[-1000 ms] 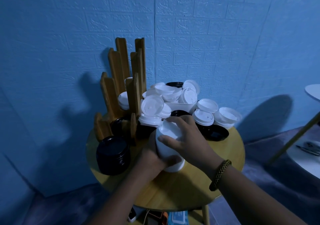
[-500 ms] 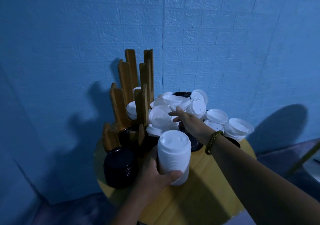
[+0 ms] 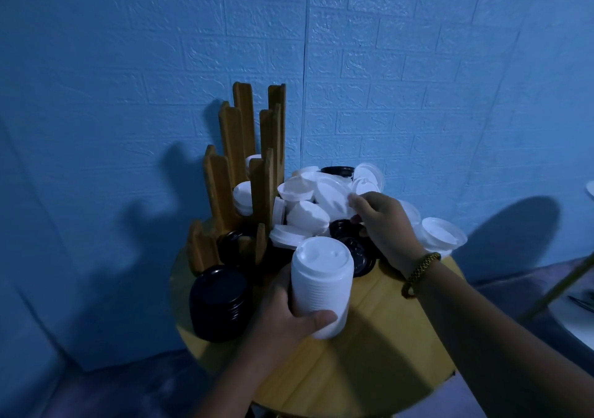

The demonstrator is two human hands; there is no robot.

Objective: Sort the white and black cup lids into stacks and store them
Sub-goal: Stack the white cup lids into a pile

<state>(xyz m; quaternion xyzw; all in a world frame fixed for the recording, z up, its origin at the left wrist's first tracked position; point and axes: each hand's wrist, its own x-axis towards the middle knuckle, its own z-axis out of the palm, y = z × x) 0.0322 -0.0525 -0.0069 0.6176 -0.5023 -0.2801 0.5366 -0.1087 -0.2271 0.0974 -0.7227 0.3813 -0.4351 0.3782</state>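
My left hand [image 3: 291, 316] grips a tall stack of white lids [image 3: 321, 284] upright above the round wooden table [image 3: 379, 347]. My right hand [image 3: 384, 224] reaches into the loose pile of white lids [image 3: 308, 215] at the table's back, its fingertips pinching the edge of a white lid [image 3: 332, 197]. Loose black lids [image 3: 356, 250] lie under that hand. A stack of black lids [image 3: 220, 302] stands at the table's left. A wooden slotted rack [image 3: 244, 167] at the back left holds white lids [image 3: 242, 197] and black lids [image 3: 229, 244].
A blue brick-textured wall stands close behind the table. More white lids [image 3: 442, 234] sit at the table's right edge. A white surface with a slanted leg [image 3: 565, 284] is at the far right.
My right hand left the top of the white stack and reached back into the loose pile, closing on a white lid. My left hand keeps holding the stack. The camera moved closer.
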